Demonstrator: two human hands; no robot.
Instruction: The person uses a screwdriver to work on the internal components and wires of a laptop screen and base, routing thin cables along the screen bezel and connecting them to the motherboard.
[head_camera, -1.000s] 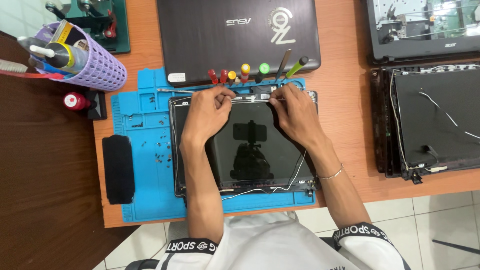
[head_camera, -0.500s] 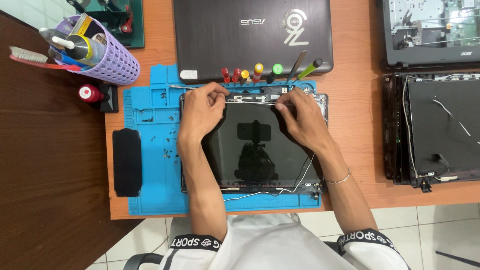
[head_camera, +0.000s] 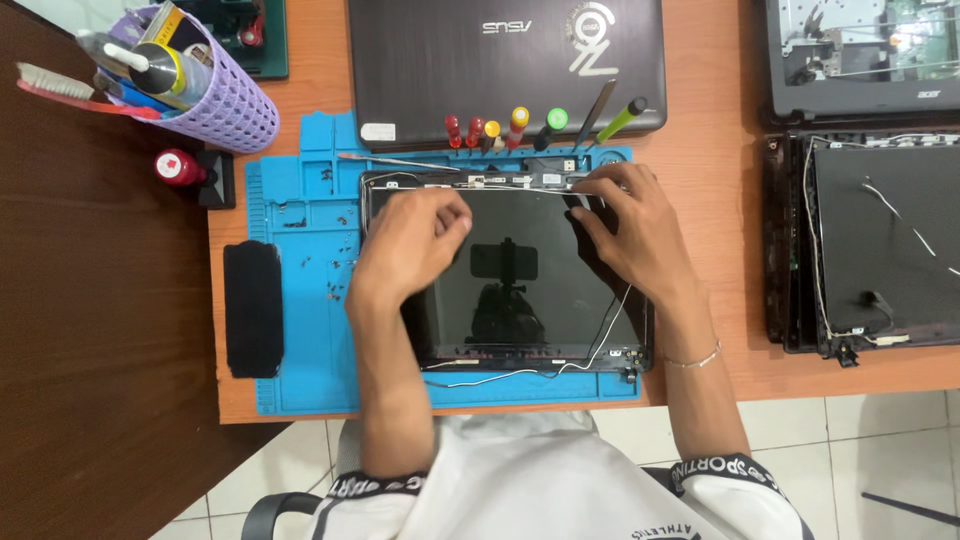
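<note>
The orange table (head_camera: 700, 180) fills most of the frame, with a blue mat (head_camera: 300, 300) at its centre. On the mat lies a laptop screen (head_camera: 520, 290), glass up, bare of its frame. The left hand (head_camera: 410, 245) hovers over the screen's upper left, fingers curled loosely together, gripping nothing I can see. The right hand (head_camera: 625, 225) rests on the upper right corner, fingertips pressed on the top edge. A thin white cable (head_camera: 520, 378) trails along the bottom edge.
</note>
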